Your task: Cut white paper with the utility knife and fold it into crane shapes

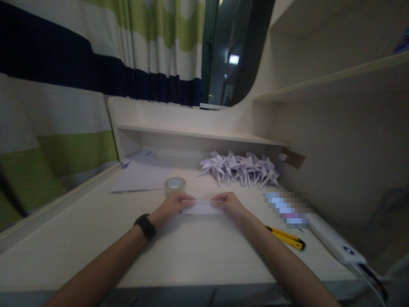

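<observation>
1. The left hand (172, 204) pinches the left end of a small folded strip of pale paper (201, 207), fingers closed on it; a dark band sits on that wrist.
2. The right hand (230, 202) grips the right end of the same paper, fingers curled shut over its edge.
3. The paper lies flat between the 2 hands, low against the counter (96, 238), near the middle of the view.
4. A roll of clear tape (175, 185) lies just behind the left hand, flat on the counter.
5. A stack of pale sheets (143, 177) lies behind and to the left of the tape, near the striped curtain (64, 106).
6. A heap of folded paper cranes (241, 168) sits at the back of the counter, behind the right hand, under the low shelf (198, 133).
7. A yellow and black utility knife (287, 238) lies to the right of the right forearm, apart from it.
8. A white power strip (335, 243) runs along the right edge of the counter, just beyond the knife, with a cable leaving its near end.
9. A blurred patch covers something between the cranes and the power strip; what it is cannot be told.
</observation>
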A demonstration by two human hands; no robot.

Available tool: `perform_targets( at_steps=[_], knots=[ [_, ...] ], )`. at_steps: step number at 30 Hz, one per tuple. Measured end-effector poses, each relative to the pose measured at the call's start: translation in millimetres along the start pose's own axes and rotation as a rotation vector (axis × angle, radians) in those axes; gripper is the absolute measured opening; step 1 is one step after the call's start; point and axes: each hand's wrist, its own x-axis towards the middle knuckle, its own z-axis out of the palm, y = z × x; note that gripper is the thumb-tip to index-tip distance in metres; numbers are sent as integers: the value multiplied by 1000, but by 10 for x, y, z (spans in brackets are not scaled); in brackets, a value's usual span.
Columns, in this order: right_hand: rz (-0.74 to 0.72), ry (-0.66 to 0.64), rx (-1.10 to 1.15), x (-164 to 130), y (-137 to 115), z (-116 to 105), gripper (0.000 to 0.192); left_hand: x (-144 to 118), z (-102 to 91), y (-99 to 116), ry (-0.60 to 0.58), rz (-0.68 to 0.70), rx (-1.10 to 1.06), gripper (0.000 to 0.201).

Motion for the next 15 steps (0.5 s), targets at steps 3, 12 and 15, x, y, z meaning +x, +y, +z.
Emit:
perform_targets(
  at_steps=[3, 12, 15],
  knots=[
    [26, -6, -17, -21, -38, 8, 34, 32, 4, -69, -14, 1, 48, 40],
    [-3, -33, -61, -4, -22, -1, 35, 35, 2, -51, 14, 11, 128, 41],
    [-12, -35, 2, -35, -70, 11, 36, 30, 2, -37, 27, -5, 119, 40]
  ],
)
